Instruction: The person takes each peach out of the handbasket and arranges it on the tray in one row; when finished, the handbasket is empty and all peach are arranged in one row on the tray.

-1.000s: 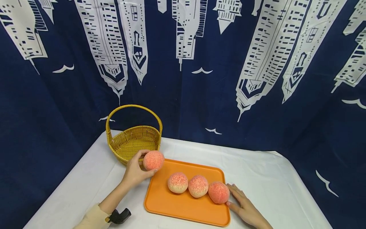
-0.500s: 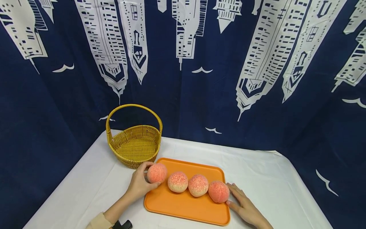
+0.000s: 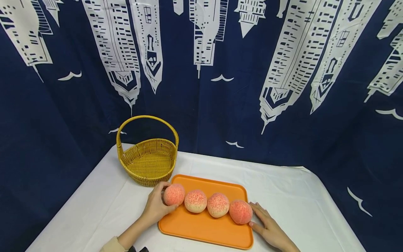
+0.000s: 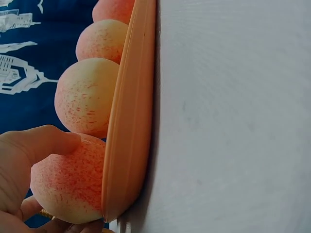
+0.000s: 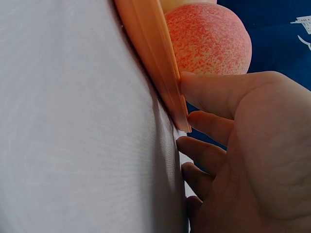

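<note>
On the left part of an orange tray (image 3: 201,229), my left hand (image 3: 156,206) grips a pink peach (image 3: 174,194) from the side. Thumb and fingers curve around this peach, which the left wrist view shows low against the tray's rim. Two paler peaches, one left of centre (image 3: 196,201) and one right of centre (image 3: 218,205), continue the row. A redder peach (image 3: 240,212) ends it at the right. Beside that end lies my right hand (image 3: 269,227), its fingers loosely extended. In the right wrist view the thumb touches the tray's rim just below the peach.
A yellow woven basket (image 3: 149,180) with a tall handle stands behind and left of the tray, its visible inside bare. White cloth (image 3: 299,203) covers the table. A dark blue curtain (image 3: 201,105) with white building prints hangs behind.
My left hand has come down and toward me from beside the basket, bringing its peach onto the tray's left end next to the others. The right hand has stayed in place.
</note>
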Available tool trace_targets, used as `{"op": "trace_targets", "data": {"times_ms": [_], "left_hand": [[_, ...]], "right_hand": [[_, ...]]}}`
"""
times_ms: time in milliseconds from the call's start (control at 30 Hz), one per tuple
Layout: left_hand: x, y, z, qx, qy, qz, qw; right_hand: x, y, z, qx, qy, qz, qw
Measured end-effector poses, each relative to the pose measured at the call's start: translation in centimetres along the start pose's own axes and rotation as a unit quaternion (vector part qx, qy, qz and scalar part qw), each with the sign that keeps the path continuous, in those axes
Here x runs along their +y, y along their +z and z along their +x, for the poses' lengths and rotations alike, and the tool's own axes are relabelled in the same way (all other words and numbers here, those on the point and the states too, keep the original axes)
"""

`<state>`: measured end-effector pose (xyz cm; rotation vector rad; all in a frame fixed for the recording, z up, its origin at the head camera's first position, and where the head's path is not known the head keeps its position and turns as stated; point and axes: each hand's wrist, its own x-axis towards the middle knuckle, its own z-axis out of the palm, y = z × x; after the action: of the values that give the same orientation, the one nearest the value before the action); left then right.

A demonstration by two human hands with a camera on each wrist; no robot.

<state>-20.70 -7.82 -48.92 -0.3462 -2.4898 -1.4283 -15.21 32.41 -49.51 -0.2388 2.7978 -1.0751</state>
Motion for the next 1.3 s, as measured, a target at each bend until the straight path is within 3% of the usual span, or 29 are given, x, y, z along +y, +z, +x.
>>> {"op": "trace_targets", "data": {"times_ms": [300, 933, 1300], "left_hand": [[-0.03, 0.35, 0.0, -0.006, 0.005, 0.032, 0.9995], [0.04, 0.32, 0.07, -0.023, -0.011, 0.031, 0.9992], [0.28, -0.3, 0.25, -0.033, -0.007, 0.016, 0.9993]], "right_hand": [[0.09, -0.22, 0.02, -0.004, 0.006, 0.002, 1.0], [0.08, -0.27, -0.09, -0.004, 0.016, 0.006, 0.9999], [0.03, -0.63, -0.29, 0.024, -0.01, -0.001, 0.9997]]}}
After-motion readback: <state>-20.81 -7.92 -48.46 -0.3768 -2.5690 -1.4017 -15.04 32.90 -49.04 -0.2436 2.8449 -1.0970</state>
